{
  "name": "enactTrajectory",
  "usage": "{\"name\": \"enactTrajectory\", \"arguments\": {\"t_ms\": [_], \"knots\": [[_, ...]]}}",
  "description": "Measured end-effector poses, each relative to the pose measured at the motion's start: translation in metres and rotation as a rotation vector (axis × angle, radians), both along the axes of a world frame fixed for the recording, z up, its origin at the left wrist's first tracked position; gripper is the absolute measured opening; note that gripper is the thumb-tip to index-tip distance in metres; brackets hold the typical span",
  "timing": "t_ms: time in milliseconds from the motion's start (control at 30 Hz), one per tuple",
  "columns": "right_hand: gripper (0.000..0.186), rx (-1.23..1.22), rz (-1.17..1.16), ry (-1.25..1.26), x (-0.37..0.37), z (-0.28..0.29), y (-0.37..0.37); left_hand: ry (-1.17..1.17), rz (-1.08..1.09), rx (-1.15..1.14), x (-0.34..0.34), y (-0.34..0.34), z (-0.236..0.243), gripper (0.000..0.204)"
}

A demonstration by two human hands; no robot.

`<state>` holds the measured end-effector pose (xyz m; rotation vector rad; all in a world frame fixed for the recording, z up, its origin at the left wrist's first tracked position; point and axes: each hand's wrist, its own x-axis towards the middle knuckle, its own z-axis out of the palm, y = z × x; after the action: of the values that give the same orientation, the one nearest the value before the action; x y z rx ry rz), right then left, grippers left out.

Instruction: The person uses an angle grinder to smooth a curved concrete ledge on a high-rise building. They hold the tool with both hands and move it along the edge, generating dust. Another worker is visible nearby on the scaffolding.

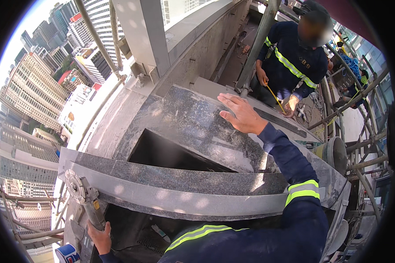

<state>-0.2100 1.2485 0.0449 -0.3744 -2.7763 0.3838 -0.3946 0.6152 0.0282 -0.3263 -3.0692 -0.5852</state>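
Observation:
My left hand grips the body of an angle grinder, whose disc end points up and lies by the left end of a long grey flat strip. My right hand is raised with fingers stretched out, over the far part of a dusty dark stone slab; whether it touches the slab I cannot tell. Nothing is in that hand. Between the slab and a narrow speckled stone piece gapes a dark wedge-shaped opening. The grey strip runs along the near side of that narrow piece.
A co-worker at the far right holds a yellow measuring tape. Scaffold pipes stand around. A bucket lies on the right, a blue-and-white can at lower left. Beyond the left edge is a high drop over city buildings.

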Motion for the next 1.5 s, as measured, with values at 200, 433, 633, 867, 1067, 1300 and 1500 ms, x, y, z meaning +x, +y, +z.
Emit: {"name": "enactTrajectory", "arguments": {"t_ms": [200, 433, 633, 867, 1067, 1300, 1500], "knots": [[0.028, -0.138, 0.196, -0.063, -0.145, 0.003, 0.031, 0.0, 0.016, 0.042, 0.004, 0.004, 0.001, 0.082], [0.03, -0.971, -0.044, -0.36, -0.269, 0.002, 0.062, -0.072, 0.034, 0.02, 0.006, -0.013, -0.007, 0.089], [0.026, -1.047, -0.006, -0.294, -0.276, -0.023, 0.073, -0.144, 0.079, -0.006, 0.006, -0.005, 0.002, 0.093], [0.024, -1.076, 0.123, -0.293, -0.251, -0.009, 0.083, -0.153, 0.122, -0.024, 0.006, -0.004, 0.003, 0.091], [0.02, -1.032, 0.105, -0.321, -0.26, -0.008, 0.086, -0.157, 0.122, 0.014, 0.004, -0.004, -0.002, 0.092], [0.02, -1.187, -0.193, -0.301, -0.255, -0.054, 0.106, -0.088, 0.067, -0.014, 0.006, -0.029, -0.018, 0.094], [0.034, -1.167, -0.062, -0.578, -0.253, -0.119, 0.131, -0.133, 0.128, -0.085, 0.007, -0.02, -0.008, 0.094]]}}
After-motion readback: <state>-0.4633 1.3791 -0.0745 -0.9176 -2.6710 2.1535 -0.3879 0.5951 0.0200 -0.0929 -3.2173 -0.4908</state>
